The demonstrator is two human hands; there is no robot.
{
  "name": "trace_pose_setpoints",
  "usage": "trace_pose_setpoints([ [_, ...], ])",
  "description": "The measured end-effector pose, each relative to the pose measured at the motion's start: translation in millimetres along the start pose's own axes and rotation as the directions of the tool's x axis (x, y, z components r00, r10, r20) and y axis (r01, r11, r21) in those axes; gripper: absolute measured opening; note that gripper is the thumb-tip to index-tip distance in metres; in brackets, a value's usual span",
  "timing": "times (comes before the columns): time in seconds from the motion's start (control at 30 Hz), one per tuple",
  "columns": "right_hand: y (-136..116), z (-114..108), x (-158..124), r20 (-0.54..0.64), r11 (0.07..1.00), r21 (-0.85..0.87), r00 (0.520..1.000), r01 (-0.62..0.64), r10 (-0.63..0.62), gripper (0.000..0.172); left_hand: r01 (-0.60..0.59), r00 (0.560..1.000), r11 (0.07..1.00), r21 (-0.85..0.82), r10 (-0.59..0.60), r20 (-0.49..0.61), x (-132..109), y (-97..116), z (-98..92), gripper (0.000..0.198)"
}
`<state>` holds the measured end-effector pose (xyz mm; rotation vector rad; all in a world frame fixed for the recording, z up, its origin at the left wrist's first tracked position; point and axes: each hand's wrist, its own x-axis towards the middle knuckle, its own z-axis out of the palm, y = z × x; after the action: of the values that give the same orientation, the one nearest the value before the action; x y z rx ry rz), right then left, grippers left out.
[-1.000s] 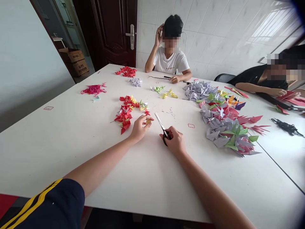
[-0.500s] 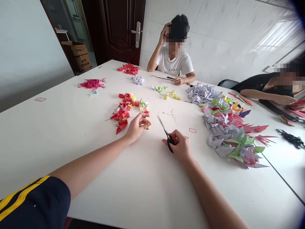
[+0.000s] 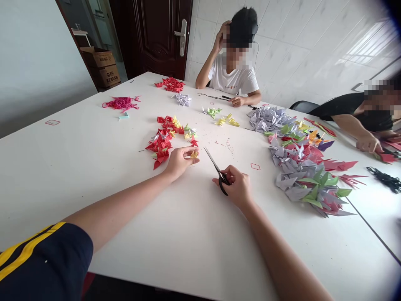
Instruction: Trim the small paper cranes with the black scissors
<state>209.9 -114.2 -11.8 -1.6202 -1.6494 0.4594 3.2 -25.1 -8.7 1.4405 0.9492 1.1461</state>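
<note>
Between the fingertips of my left hand [image 3: 180, 163] is a small yellow folded paper crane [image 3: 194, 154], held just above the table. My right hand [image 3: 237, 184] grips black-handled scissors [image 3: 214, 166], their blades pointing away and to the left, nearly together. Beyond my left hand lies a curved string of paper cranes [image 3: 163, 144], mostly red with some yellow, white and green ones. Tiny dark and red scraps [image 3: 229, 146] are scattered on the white table past the scissors' tips.
A large heap of grey, red and green cranes [image 3: 297, 167] covers the right side. Smaller piles are red [image 3: 171, 84], grey [image 3: 182, 99], green [image 3: 213, 112] and yellow [image 3: 227, 120]. Pink cords [image 3: 121, 103] lie far left, black cords [image 3: 384, 179] right. Two people sit across the table.
My left fingers have closed more neatly around the yellow crane, which now shows more clearly. The scissors stay in my right hand. The person at right has reached a hand down toward the table.
</note>
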Motion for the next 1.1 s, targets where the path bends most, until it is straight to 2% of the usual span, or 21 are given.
trace_pose_setpoints([
  [0.17,-2.4,3.6,-0.7,-0.005,1.0,0.009,1.0,0.011,-0.011,0.029,-0.019,0.997,1.0,-0.001,0.019,0.069,0.8,-0.8,-0.1,0.056],
  [0.33,-2.2,3.7,0.5,-0.012,0.998,0.037,0.999,-0.042,0.042,0.031,-0.044,0.991,0.999,0.021,0.041,0.125,2.0,-2.5,-0.6,0.075],
  [0.5,-3.9,2.3,0.3,-0.014,0.997,0.054,0.999,-0.049,0.05,0.032,-0.032,0.99,0.998,0.053,0.024,0.139,1.1,-0.8,-0.8,0.052],
  [0.6,-6.4,0.6,-0.4,-0.003,0.995,0.078,0.998,-0.067,0.068,0.031,-0.004,0.993,1.0,-0.016,0.006,0.122,0.6,-1.4,0.2,0.047],
  [0.7,-8.3,0.6,-1.9,0.001,0.992,0.097,0.997,-0.076,0.076,0.031,-0.003,0.994,1.0,-0.004,0.004,0.105,0.8,-3.2,2.0,0.042],
  [0.93,-7.4,2.8,-4.2,0.025,0.989,0.133,0.998,-0.067,0.064,0.036,0.023,0.994,0.996,0.086,-0.031,0.102,-0.2,-5.0,2.6,0.049],
  [1.1,-9.4,1.3,-4.9,0.019,0.989,0.13,0.997,-0.072,0.07,0.038,-0.027,0.995,0.983,0.18,0.008,0.102,-7.1,0.6,2.8,0.05],
])
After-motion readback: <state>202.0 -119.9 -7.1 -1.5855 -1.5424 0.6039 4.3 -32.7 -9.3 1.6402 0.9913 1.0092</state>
